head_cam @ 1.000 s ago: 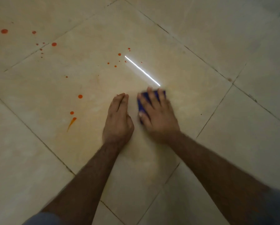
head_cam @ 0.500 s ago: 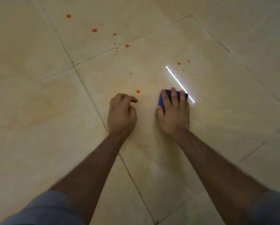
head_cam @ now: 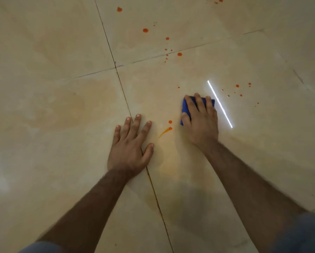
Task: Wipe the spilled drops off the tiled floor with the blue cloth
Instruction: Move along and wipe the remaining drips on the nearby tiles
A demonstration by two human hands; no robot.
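My right hand [head_cam: 201,123] presses flat on the folded blue cloth [head_cam: 185,106], which shows at my fingertips and thumb side. Two orange-red drops [head_cam: 170,122] and a smeared streak [head_cam: 164,132] lie just left of the cloth, between my hands. My left hand [head_cam: 132,143] rests flat on the beige tiled floor [head_cam: 61,110] with fingers spread, across a grout line. More drops [head_cam: 179,54] are scattered farther up, and a cluster of small drops [head_cam: 237,86] lies to the right of the cloth.
A bright white strip of reflected light [head_cam: 219,104] runs diagonally just right of the cloth. Dark grout lines [head_cam: 115,67] cross above my left hand. Faint orange smear stains [head_cam: 168,161] tint the tile between my forearms.
The view has shifted across the floor. My left hand went from loosely curled to flat with fingers spread. My right hand stays pressed on the cloth, with two drops and a streak beside it.
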